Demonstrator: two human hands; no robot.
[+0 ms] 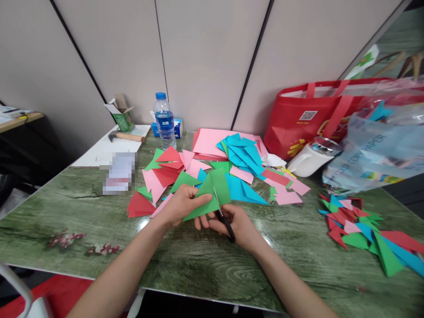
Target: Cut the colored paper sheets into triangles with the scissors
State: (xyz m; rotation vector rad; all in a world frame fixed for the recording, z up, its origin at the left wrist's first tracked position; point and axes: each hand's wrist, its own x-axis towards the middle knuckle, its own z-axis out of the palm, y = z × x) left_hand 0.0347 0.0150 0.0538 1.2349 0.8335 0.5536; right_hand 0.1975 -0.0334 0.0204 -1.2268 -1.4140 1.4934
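Note:
Near the middle of the table, my left hand (188, 205) is closed on a green sheet of paper (217, 183), thumb on top and some fingers showing below it. Black-handled scissors (225, 224) are gripped in my right hand (239, 225), at the paper's lower right. One scissor blade lies over the green sheet and the other is hidden behind it. Behind the hands spread red, pink, green and blue paper pieces, among them a red piece (141, 206) at the left and blue pieces (243, 152) on a pink stack (210, 142).
A water bottle (164, 123), a tissue box (178, 128) and a hammer (127, 137) stand or lie at the back left. Rightward are a white mug (306, 161), a red bag (291, 119), a plastic bag (374, 145) and more paper pieces (356, 240).

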